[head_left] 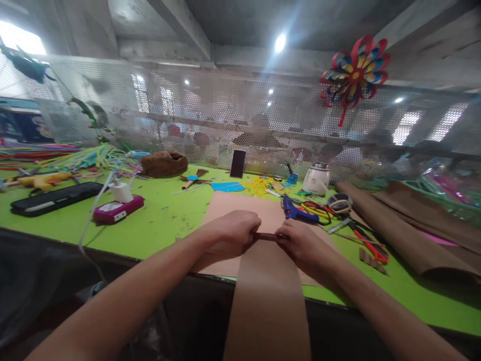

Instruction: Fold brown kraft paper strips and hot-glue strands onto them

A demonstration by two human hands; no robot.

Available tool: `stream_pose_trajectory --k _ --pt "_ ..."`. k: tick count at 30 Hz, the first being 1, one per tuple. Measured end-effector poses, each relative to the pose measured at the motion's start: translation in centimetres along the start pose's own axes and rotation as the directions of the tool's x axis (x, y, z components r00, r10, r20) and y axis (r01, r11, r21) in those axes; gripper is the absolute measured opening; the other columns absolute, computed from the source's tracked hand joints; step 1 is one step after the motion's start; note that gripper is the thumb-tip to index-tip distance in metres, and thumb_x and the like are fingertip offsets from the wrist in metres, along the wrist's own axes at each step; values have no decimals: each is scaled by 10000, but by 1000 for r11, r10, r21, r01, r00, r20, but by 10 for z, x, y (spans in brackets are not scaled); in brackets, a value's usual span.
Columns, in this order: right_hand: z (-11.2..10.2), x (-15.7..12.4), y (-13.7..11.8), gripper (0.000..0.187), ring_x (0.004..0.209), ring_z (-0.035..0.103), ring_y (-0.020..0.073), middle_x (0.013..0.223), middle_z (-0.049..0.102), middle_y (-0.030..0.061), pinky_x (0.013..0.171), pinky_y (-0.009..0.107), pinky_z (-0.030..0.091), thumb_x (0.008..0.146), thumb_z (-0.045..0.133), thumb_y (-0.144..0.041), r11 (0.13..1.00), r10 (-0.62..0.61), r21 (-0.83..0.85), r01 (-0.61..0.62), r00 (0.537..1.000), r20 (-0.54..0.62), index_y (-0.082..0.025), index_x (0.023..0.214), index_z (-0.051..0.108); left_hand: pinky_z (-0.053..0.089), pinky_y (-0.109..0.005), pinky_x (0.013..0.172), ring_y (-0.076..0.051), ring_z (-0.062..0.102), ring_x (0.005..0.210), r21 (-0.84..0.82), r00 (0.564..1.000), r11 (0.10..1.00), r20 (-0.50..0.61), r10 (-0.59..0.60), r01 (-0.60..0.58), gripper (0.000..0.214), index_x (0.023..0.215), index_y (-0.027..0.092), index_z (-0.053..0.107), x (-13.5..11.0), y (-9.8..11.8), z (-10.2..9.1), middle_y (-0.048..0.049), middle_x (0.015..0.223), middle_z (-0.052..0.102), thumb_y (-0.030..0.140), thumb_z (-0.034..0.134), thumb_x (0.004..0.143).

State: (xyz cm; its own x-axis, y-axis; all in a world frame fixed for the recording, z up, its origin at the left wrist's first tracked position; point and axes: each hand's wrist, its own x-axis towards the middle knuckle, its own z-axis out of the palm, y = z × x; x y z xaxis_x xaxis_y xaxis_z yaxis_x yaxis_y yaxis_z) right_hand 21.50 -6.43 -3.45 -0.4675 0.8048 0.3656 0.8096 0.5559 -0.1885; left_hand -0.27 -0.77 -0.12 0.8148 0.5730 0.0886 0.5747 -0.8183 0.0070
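Over green tabletop (161, 220), left hand (239, 229) and right hand (298, 240) pinch a brown strip (268, 291) by its far edge.

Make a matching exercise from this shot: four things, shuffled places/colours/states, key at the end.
Things
1. brown paper strip
2. glue gun
3. power strip
4. phone-like dark slab

Descriptions
A. purple, with a white plug on it
B. standing upright toward the back of the green table
C. gripped by the left hand and right hand
D. blue, lying just beyond the right hand

Pairs: 1-C, 2-D, 3-A, 4-B
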Motion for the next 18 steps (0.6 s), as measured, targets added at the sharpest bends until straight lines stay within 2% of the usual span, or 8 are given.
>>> stream_pose_trajectory --k 4,8,12,15,18 --pt "11 1 1 158 721 471 162 792 546 53 634 284 350 875 464 -144 978 -122 -174 115 992 -32 -159 777 587 340 -238 544 -159 525 688 -67 1000 998 11 -4 5 192 818 178 623 2 -2 -3 -37 783 619 229 536 654" --pt "9 1 -8 167 748 445 177 773 534 62 664 303 359 872 446 -95 944 -247 -244 221 965 -83 -147 749 547 359 -208 594 -121 515 669 -318 999 948 35 7 4 233 811 154 650 12 -8 1 -32 782 630 251 442 765" --pt "4 0 -16 159 749 424 198 779 530 81 671 327 373 874 423 -91 920 -289 -299 252 954 -85 -134 786 550 340 -208 572 -101 447 590 -479 999 877 49 3 21 406 752 118 636 18 -11 1 -27 679 590 352 328 873" --pt "1 -2 -20 169 742 413 209 777 526 89 682 347 383 880 407 -103 911 -310 -315 266 946 -98 -127 829 566 310 -210 531 -90 374 546 -532 995 846 98 19 36 433 670 122 592 15 -12 -1 11 585 489 438 363 857" --pt "-1 -3 -22 193 777 420 223 814 537 105 712 366 390 892 393 -117 911 -309 -321 259 944 -114 -126 892 586 298 -209 528 -86 335 551 -622 990 781 134 37 55 455 639 130 559 12 -12 -2 29 574 426 503 388 834"
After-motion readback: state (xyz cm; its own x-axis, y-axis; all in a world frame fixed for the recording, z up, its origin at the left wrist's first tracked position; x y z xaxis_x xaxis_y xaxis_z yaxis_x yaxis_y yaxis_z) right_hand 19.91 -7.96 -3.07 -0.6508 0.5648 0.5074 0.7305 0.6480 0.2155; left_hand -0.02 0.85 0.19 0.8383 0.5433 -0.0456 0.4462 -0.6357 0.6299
